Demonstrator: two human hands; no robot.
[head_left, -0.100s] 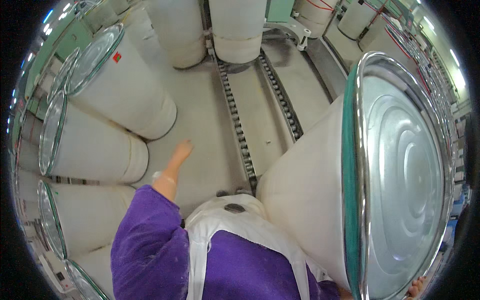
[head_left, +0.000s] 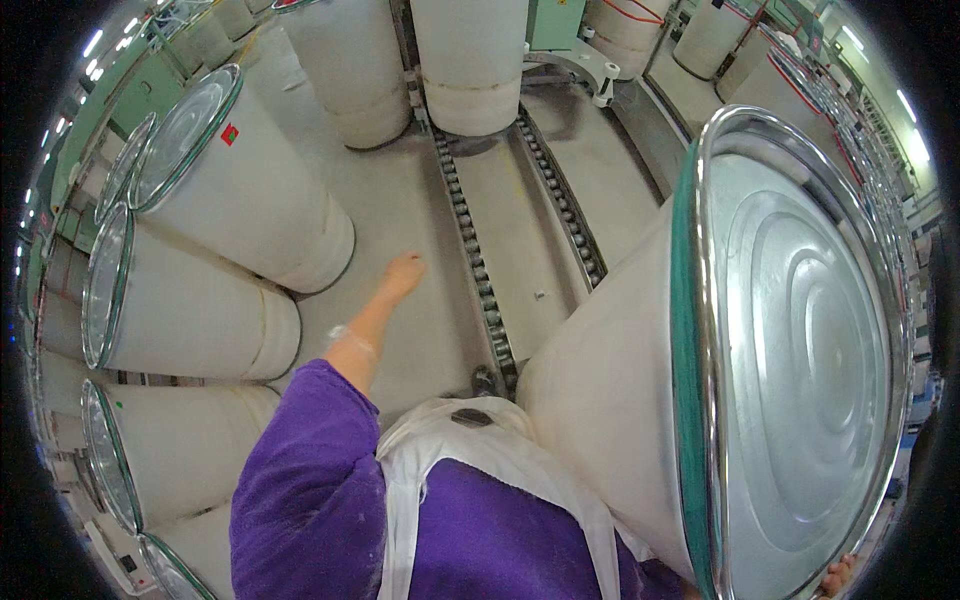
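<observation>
A tall white sliver can leans against my right side. It has a shiny metal rim, a green band below it and a ridged metal plate inside the top. My right hand shows only as fingertips curled over the can's rim at the lower right; the rest is behind the can. My left hand hangs out ahead over the floor, its fingers curled in, and nothing shows in it. A clear band circles that forearm.
More white cans with green-edged tops line the left side. Two roller tracks run along the floor ahead, up to an upright can. Beside it are a green machine and a curved metal arm.
My left hand has swung forward and a little to the right. The view has shifted slightly, and my right hand stays on the can's rim.
</observation>
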